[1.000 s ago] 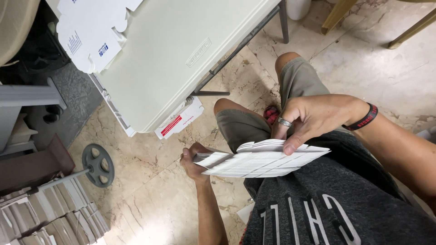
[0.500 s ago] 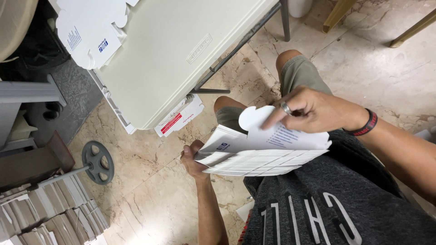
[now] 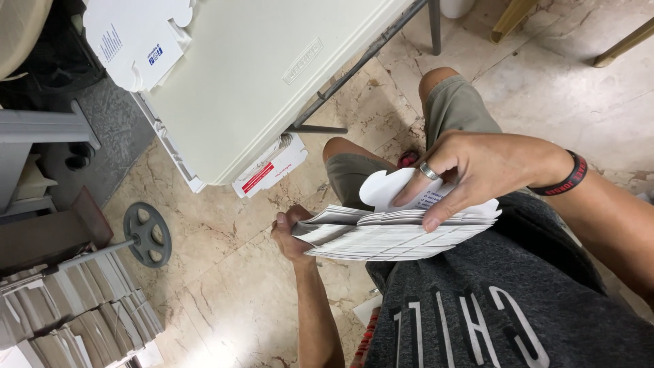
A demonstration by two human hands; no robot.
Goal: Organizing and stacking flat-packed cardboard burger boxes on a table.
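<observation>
A thick stack of flat white die-cut cardboard blanks (image 3: 388, 235) lies held over my lap. My left hand (image 3: 291, 235) grips the stack's left end from below. My right hand (image 3: 470, 170), with a ring and a dark wristband, pinches the top blank (image 3: 385, 187) near the stack's right end; its rounded flap is raised off the stack.
A pale folding table (image 3: 272, 75) stands ahead with white cardboard blanks (image 3: 133, 41) on its far left corner. A red-and-white flat box (image 3: 269, 170) lies on the marble floor under the table edge. Stacked folded cartons (image 3: 75, 313) and a grey wheel (image 3: 146, 234) sit at left.
My right hand has lifted the top blank off the stack, so its rounded flap now stands up. The left hand still holds the stack in the same place.
</observation>
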